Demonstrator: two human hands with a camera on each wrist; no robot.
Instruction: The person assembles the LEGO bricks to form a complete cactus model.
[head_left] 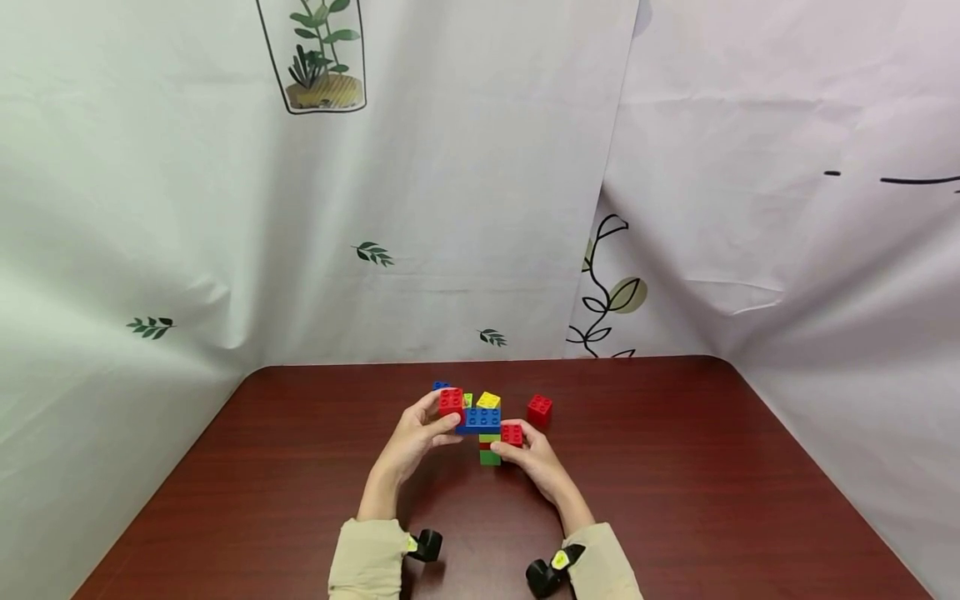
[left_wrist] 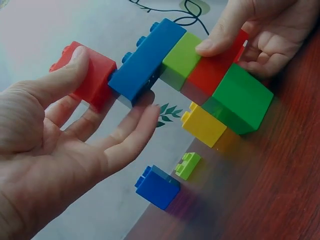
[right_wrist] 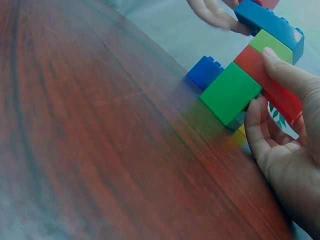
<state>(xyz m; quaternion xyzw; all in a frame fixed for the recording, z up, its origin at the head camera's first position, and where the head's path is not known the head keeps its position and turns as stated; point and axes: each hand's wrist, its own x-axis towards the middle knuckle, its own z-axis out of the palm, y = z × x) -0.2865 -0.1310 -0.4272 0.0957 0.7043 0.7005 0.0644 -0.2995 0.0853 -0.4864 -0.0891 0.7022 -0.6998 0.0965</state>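
My left hand [head_left: 408, 442] pinches a red brick [left_wrist: 87, 75] between thumb and fingers, right at the left end of a long blue brick [left_wrist: 150, 60]. That blue brick lies crosswise on top of a stack. Below it come a light green brick [left_wrist: 181, 57], a red brick [left_wrist: 214, 70] and, at the bottom, a green brick [left_wrist: 245, 97] on the table. My right hand [head_left: 536, 462] grips the stack's red brick where it juts out to the right, thumb on its near face [right_wrist: 257, 62]. Fingers of the left hand reach under the blue brick's overhang.
Behind the stack, a yellow brick [left_wrist: 205, 125], a small lime brick [left_wrist: 188, 166] and a blue brick [left_wrist: 157, 187] stand on the dark red-brown table [head_left: 712, 500]. Another red brick [head_left: 539, 409] sits to the back right. A printed white cloth [head_left: 465, 183] hangs beyond the table's far edge.
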